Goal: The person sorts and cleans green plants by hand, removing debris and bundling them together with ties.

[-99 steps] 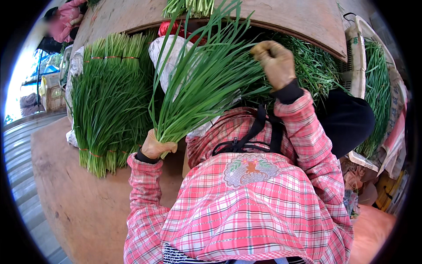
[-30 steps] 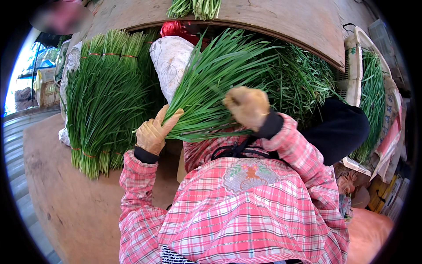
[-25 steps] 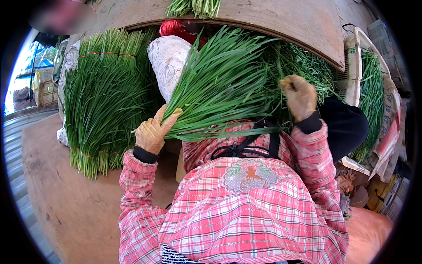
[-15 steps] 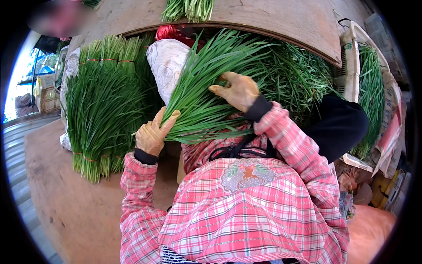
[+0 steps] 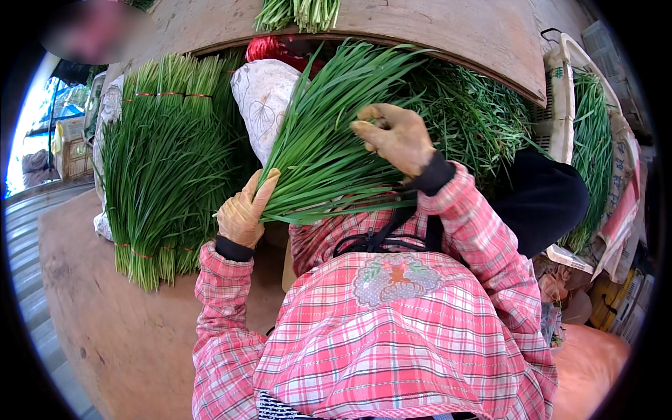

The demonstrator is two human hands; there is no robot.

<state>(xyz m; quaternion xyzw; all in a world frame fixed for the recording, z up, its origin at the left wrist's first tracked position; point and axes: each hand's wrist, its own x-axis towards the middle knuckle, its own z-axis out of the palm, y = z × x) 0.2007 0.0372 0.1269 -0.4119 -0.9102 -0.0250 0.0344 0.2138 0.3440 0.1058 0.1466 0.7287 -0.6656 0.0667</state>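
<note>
My left hand (image 5: 241, 213), in a tan glove, is closed around the stalk end of a bunch of garlic chives (image 5: 329, 150). Its long flat green leaves fan out up and to the right, above my lap. Over the right side of the bunch, my gloved right hand (image 5: 399, 136) has its fingers curled and thumb drawn in toward them. Whether a leaf is pinched there is too small to make out. To the right, behind that hand, lies a loose heap of garlic chives (image 5: 476, 119).
Tied chive bundles (image 5: 164, 168) stand packed at the left on a brown board (image 5: 119, 336). A wooden plank (image 5: 434, 35) crosses the far side, with cut stalks (image 5: 297, 14) on it. Beyond the bunch sits a white patterned sack (image 5: 260, 105). A pale plastic basket (image 5: 558, 105) holds more chives at the right.
My right hand has moved right and slightly back toward me, off the middle of the leaves, with its fingers curling more. My left hand keeps its hold on the bunch.
</note>
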